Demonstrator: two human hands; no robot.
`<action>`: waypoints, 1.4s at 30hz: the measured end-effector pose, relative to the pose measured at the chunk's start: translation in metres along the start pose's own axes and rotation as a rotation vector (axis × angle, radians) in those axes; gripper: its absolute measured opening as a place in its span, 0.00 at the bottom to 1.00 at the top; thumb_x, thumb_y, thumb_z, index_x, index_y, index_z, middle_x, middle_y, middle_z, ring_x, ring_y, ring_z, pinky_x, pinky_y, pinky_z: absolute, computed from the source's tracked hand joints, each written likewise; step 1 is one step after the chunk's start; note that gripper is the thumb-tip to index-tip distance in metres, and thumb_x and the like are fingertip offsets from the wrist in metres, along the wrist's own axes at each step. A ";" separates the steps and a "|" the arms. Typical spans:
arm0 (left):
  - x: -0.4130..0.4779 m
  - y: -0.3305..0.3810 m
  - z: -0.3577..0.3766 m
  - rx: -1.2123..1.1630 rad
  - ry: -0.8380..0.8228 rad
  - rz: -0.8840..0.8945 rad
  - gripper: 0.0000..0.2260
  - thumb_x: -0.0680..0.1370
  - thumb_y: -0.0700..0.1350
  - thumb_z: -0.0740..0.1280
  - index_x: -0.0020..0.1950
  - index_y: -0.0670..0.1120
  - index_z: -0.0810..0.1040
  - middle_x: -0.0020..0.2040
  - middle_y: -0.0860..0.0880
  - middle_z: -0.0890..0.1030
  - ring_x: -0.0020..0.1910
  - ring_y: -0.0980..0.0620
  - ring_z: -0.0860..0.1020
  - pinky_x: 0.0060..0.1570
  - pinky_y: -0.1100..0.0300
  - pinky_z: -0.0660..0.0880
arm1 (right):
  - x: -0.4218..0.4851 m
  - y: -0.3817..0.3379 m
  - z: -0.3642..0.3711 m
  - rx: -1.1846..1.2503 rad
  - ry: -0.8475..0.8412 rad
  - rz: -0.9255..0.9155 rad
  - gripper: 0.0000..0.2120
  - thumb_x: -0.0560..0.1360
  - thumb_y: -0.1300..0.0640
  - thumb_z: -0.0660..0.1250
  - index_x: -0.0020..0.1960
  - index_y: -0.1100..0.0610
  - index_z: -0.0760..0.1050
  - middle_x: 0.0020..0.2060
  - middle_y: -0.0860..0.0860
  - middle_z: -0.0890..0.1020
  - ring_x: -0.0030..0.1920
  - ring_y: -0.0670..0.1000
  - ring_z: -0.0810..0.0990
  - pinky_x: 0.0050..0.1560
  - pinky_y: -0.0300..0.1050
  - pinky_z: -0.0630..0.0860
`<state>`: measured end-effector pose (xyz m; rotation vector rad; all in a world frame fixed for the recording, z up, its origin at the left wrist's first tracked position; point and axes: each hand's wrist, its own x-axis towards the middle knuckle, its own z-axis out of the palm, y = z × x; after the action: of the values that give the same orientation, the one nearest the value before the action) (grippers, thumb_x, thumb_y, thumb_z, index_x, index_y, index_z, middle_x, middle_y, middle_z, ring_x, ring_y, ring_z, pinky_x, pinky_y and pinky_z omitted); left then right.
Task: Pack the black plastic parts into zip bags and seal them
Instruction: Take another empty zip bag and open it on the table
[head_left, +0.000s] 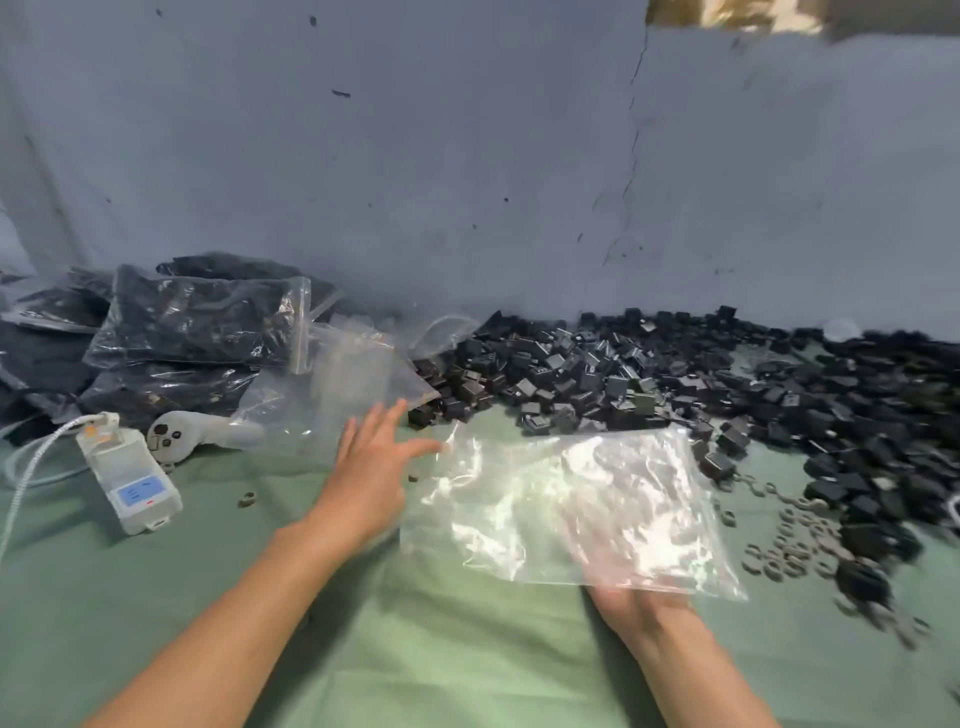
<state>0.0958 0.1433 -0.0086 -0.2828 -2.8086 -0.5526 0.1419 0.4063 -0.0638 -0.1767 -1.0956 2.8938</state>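
Lying pretty much dead centre on the green tabletop (441, 649) is a clear zip bag (545, 499), crinkly, shiny, and with nothing in it as far as the glare lets anyone see. The person's left hand (371, 473) sits at the bag's 9 o'clock with its grip released. The fingers are straight and fanned out, and one fingertip is right at the bag's upper-left corner.

The right hand (641, 605) comes in at the bag's 6 o'clock and slides under the near edge. Its fingers only show as a blur through the plastic, so honestly can't tell if that grip is pinching the bag or just propping it up.

The black parts (597, 374) are heaped in a big loose pile from 12 o'clock round to 3 o'clock of the bag, a few touching its far edge. Small grey rings (789, 551) are scattered at about 4 o'clock, just beside the pile.

Over at 10 o'clock there's a stack of filled bags (197, 322) full of dark parts, with some flat empty bags (358, 374) leaning next to them. Nearer the person at 9 o'clock sit a white controller (197, 434) and a white box (130, 478) with a blue screen and a cable (31, 467) plugged in.
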 end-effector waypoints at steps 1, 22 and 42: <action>-0.010 -0.001 0.000 -0.087 0.039 -0.106 0.34 0.72 0.26 0.59 0.71 0.56 0.74 0.80 0.46 0.57 0.79 0.46 0.52 0.78 0.51 0.46 | -0.008 -0.005 -0.011 -0.029 -0.041 0.013 0.20 0.76 0.48 0.61 0.63 0.57 0.74 0.52 0.55 0.81 0.51 0.55 0.81 0.53 0.55 0.76; -0.128 0.063 0.055 -0.349 0.196 -0.078 0.13 0.81 0.43 0.61 0.66 0.47 0.75 0.60 0.49 0.75 0.60 0.49 0.75 0.60 0.51 0.72 | -0.127 -0.031 0.015 -0.094 0.527 -0.273 0.14 0.85 0.47 0.53 0.65 0.52 0.70 0.52 0.56 0.81 0.48 0.55 0.83 0.47 0.49 0.80; -0.117 -0.018 0.002 -2.152 -0.003 -0.832 0.35 0.78 0.63 0.59 0.68 0.32 0.73 0.62 0.29 0.77 0.62 0.30 0.77 0.63 0.37 0.70 | -0.067 -0.034 0.050 -1.241 -0.172 -1.229 0.23 0.84 0.50 0.53 0.41 0.58 0.80 0.29 0.41 0.72 0.28 0.41 0.72 0.29 0.38 0.68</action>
<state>0.2019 0.1111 -0.0507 0.5565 -0.8758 -3.1628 0.2027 0.3940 0.0022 0.5238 -1.8860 0.9789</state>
